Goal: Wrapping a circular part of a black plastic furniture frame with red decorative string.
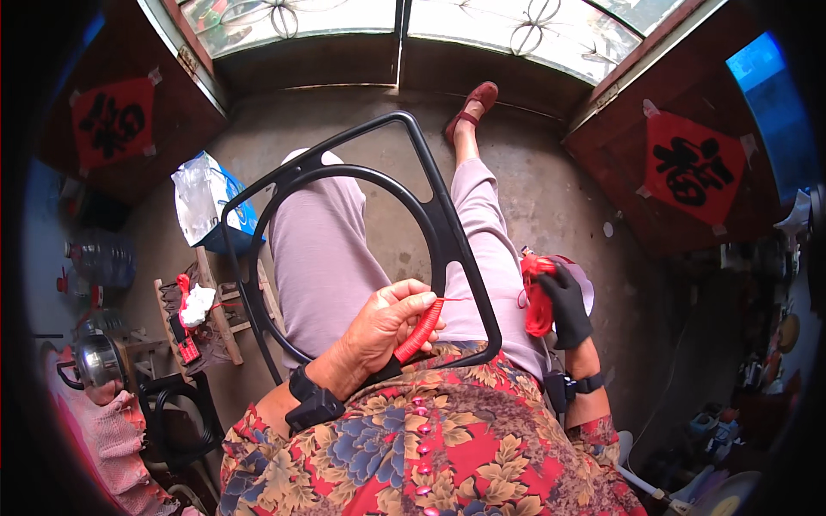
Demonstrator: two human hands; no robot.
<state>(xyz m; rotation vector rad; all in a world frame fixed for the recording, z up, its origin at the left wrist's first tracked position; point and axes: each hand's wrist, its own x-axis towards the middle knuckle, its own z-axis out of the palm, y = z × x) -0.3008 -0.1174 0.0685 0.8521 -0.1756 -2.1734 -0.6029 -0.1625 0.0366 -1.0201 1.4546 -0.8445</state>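
A black frame (422,146), roughly square with a round ring inside it, rests across my lap and tilts up over my left thigh. Tight coils of red cord (420,334) wrap a curved stretch of the ring at its near side. The thumb and forefinger of my left hand (391,322) pinch the end of these coils, the other fingers curled behind. My right hand (565,305), in a black glove, is closed round a looped bundle of red cord (538,301) beside my right thigh. A thin strand leaves the coils toward the right; its full run is hard to see.
On the left, a low wooden stool (225,322) carries red cord and a crumpled white piece (198,305). Behind it stands a blue and white carton (206,199). A metal pot (99,365) is farther left. Glazed doors (310,64) close off the far side.
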